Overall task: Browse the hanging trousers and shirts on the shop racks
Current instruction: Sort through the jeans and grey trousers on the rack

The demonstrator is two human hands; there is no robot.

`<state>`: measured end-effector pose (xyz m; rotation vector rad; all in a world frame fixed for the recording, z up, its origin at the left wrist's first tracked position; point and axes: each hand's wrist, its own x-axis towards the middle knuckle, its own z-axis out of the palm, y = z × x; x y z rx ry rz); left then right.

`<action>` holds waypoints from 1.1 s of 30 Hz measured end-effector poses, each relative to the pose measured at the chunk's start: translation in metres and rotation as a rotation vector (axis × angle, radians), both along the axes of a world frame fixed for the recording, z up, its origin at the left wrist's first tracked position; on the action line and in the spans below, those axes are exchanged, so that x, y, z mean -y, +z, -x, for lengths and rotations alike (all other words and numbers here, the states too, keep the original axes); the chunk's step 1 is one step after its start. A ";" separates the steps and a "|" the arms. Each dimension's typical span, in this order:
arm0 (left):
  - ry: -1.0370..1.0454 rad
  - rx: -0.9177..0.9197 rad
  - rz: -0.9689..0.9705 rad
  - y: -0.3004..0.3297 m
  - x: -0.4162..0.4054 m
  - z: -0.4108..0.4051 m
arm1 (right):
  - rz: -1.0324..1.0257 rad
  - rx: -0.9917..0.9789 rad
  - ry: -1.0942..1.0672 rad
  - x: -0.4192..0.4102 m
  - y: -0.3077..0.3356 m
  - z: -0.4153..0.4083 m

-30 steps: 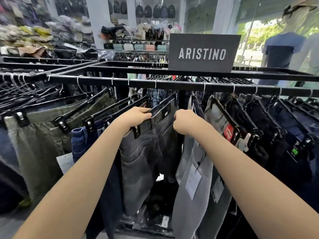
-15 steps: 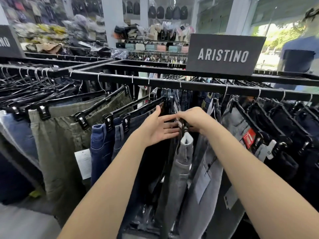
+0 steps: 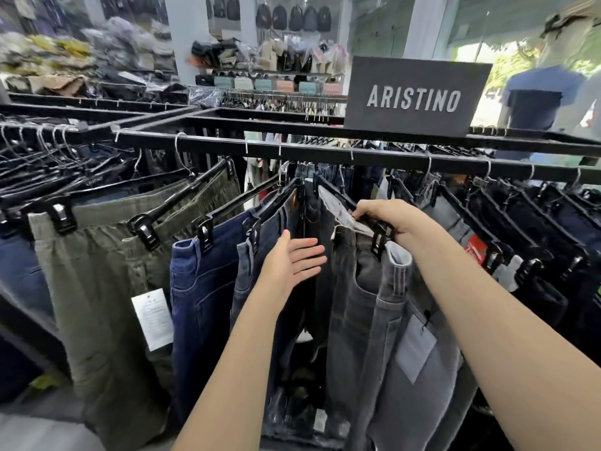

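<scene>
1. Right hand (image 3: 387, 219): fingers curled round the black hanger (image 3: 364, 213) of the grey jeans (image 3: 364, 307), gripping it.
2. Left hand (image 3: 292, 262): fingers straight, spread, holding nothing, between the dark jeans (image 3: 257, 281) and the grey pair.
3. Trousers hang from the black rail (image 3: 325, 151).
4. Judgement: browsing mid-rack; dark pairs rightward unchecked, shirts not yet visited.

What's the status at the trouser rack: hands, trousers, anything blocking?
Left hand open, fingers straight beside dark jeans. Right hand grips black clip hanger of grey jeans. Nothing blocking.
</scene>
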<state>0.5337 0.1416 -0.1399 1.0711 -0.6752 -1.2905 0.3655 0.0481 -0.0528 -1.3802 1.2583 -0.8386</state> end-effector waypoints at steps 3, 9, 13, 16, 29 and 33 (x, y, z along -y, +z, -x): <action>0.004 -0.043 0.012 0.000 -0.001 0.007 | -0.035 0.058 0.029 0.012 0.011 -0.004; 0.052 -0.096 0.033 0.008 -0.002 0.013 | -0.022 0.125 -0.059 0.017 0.010 -0.024; 0.083 -0.048 0.023 0.004 -0.014 0.007 | -0.114 0.073 -0.050 0.007 -0.035 -0.016; 0.118 -0.030 -0.002 -0.011 -0.024 0.005 | -0.196 0.146 -0.001 -0.015 -0.061 -0.005; 0.282 0.376 -0.067 -0.035 -0.080 0.058 | -0.073 0.047 0.483 -0.065 -0.073 0.047; 0.404 0.434 -0.064 -0.029 -0.095 0.083 | -0.050 -0.053 0.738 -0.070 -0.076 0.063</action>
